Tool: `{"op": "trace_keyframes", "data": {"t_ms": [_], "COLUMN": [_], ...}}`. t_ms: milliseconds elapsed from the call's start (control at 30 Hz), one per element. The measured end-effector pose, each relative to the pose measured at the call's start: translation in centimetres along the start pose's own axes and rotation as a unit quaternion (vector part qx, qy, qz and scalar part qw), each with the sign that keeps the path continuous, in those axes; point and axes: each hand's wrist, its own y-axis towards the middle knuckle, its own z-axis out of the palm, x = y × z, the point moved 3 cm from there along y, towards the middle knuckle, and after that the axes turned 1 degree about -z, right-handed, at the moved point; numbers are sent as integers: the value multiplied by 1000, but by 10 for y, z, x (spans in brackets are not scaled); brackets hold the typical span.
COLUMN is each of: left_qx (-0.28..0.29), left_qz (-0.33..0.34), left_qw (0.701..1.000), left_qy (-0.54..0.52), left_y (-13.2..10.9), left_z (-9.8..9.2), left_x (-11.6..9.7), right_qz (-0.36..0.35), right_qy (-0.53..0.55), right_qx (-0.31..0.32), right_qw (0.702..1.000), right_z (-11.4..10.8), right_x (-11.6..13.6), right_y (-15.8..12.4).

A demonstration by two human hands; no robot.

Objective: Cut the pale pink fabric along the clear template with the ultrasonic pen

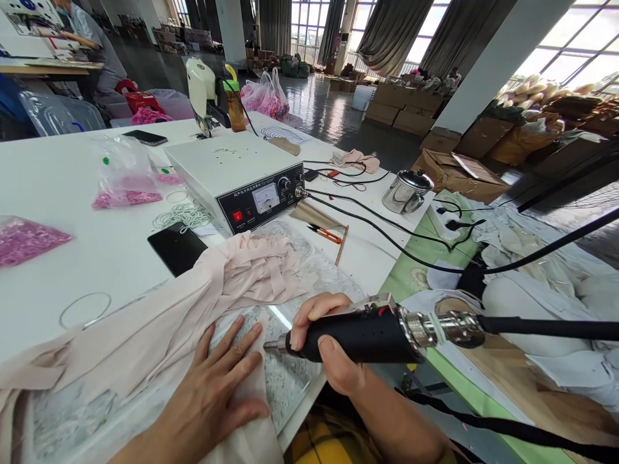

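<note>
right hand (340, 364) wrapped round a black cylindrical handheld tool (367, 338), its silver metal tip (276, 346) at the right edge of a pale pink fabric strip (257, 380); touching or just short, can't tell; left hand (225, 374) flat, fingers spread, grasping nothing, laid over the strip on a grey marbled board (293, 386); my read: this strip is mid-work; loose heap of pale pink strips (261, 267) just beyond, near a white box with black dial panel (258, 200); can't tell which are done or left

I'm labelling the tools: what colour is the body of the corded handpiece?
Black; the handpiece body shows best in the head view.
</note>
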Motion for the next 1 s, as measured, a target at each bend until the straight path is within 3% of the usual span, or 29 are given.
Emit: {"op": "trace_keyframes", "data": {"t_ms": [333,533,867,1000], "left_qx": [1,-2,-8,3], "left_qz": [-12,-5,-11,-17], "left_qw": [1000,1000,1000,1000], "left_qy": [-11,-5,0,-4], "left_y": [0,0,0,0], "left_z": [-1,-1,0,-2], "left_x": [-1,0,-1,-2], "right_qz": [12,11,42,29], "right_qy": [10,5,-78,-28], "right_qx": [2,2,46,8], "right_qw": [1000,1000,995,999], "right_z": [3,5,7,3], "right_x": [14,9,25,19], "right_y": [-1,-2,3,-4]}}
